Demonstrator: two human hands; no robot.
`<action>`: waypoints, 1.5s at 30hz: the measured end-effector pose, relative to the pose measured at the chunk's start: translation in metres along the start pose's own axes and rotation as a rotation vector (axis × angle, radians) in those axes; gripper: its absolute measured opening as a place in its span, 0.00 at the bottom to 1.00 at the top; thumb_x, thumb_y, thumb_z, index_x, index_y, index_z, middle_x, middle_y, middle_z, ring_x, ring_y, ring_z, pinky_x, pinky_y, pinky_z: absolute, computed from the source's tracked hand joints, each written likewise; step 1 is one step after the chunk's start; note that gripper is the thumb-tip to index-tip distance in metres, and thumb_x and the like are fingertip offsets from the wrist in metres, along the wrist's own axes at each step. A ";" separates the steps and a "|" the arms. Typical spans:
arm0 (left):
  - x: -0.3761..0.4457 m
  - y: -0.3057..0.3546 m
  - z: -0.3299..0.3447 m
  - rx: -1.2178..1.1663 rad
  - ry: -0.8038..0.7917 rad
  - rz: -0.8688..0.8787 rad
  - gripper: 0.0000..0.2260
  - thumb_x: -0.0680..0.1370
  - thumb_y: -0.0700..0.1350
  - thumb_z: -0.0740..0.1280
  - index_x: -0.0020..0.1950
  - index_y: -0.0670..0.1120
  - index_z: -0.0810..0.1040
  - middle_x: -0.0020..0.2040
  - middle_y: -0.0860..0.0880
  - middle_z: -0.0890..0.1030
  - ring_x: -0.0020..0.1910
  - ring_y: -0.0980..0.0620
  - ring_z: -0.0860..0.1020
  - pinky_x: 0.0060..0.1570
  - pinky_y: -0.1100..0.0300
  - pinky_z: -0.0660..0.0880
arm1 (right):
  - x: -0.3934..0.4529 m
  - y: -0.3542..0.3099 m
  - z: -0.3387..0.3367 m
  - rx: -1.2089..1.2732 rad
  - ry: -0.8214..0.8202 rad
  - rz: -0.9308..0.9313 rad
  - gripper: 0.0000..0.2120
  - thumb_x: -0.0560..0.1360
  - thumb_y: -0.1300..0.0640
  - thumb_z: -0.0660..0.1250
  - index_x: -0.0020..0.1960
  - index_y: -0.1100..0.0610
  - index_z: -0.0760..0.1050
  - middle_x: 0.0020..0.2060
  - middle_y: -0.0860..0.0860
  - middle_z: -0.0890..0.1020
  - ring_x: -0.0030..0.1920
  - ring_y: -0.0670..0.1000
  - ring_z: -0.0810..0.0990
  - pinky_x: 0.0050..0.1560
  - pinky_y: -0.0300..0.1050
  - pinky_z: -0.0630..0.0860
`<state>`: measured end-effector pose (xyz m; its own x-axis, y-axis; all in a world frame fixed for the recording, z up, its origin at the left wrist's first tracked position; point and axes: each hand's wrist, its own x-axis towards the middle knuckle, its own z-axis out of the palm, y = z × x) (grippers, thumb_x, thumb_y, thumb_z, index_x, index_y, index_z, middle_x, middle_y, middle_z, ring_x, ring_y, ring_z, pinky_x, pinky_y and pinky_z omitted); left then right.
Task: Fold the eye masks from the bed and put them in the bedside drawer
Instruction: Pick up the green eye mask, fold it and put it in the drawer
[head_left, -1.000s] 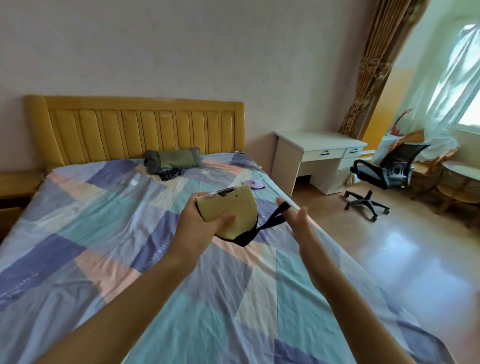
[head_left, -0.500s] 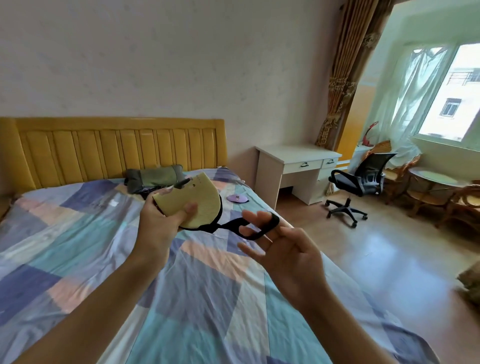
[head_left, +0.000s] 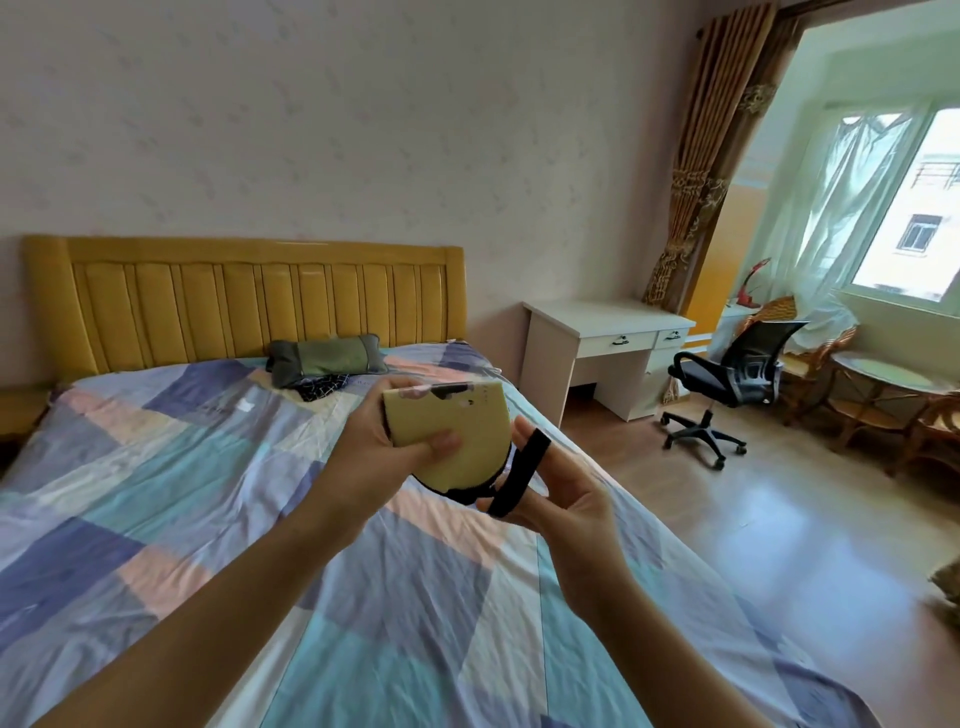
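My left hand (head_left: 382, 447) grips a yellow eye mask (head_left: 457, 431), folded in half, above the patchwork bed (head_left: 208, 493); the thumb presses on its front face. The mask's black strap (head_left: 522, 470) loops over the fingers of my right hand (head_left: 561, 499), which sits just right of the mask with the fingers curled round the band. A dark patterned eye mask (head_left: 319, 387) lies near the green pillow (head_left: 324, 356) at the headboard. No bedside drawer shows plainly; a wooden bedside table edge (head_left: 21, 410) peeks in at the far left.
A white desk (head_left: 608, 343) with drawers stands right of the bed. A black office chair (head_left: 727, 384) is on the wooden floor beyond it. Wicker chairs and a round glass table (head_left: 883, 384) sit under the window.
My view has swung right and up. My right hand has closed in on the mask and the strap is now wrapped tighter round its fingers. My left hand keeps holding the folded mask.
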<state>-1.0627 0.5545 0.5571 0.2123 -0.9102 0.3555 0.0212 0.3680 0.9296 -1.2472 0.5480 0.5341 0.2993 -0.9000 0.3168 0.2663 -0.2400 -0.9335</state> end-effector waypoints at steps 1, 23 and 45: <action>-0.002 0.002 -0.001 0.032 -0.041 -0.008 0.23 0.62 0.39 0.79 0.51 0.53 0.74 0.47 0.50 0.81 0.47 0.52 0.79 0.47 0.50 0.80 | -0.001 -0.001 0.001 -0.029 -0.020 -0.014 0.29 0.69 0.67 0.72 0.68 0.53 0.72 0.58 0.44 0.82 0.45 0.60 0.85 0.44 0.47 0.81; -0.046 0.026 -0.009 0.043 -0.298 -0.069 0.05 0.72 0.51 0.70 0.45 0.54 0.76 0.40 0.56 0.81 0.44 0.55 0.78 0.44 0.59 0.75 | -0.015 -0.024 0.021 -0.206 -0.335 -0.052 0.13 0.64 0.65 0.72 0.47 0.60 0.74 0.30 0.51 0.79 0.24 0.50 0.76 0.22 0.39 0.72; -0.047 0.037 0.005 -0.194 0.010 -0.150 0.24 0.65 0.56 0.74 0.56 0.47 0.75 0.53 0.43 0.82 0.54 0.43 0.80 0.49 0.49 0.78 | -0.050 -0.012 0.048 -0.183 -0.233 0.082 0.20 0.79 0.48 0.59 0.46 0.59 0.85 0.56 0.49 0.83 0.60 0.46 0.78 0.64 0.44 0.69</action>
<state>-1.0769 0.6100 0.5752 0.2022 -0.9559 0.2131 0.2403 0.2594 0.9354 -1.2211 0.6132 0.5372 0.5208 -0.8166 0.2490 0.0691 -0.2504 -0.9657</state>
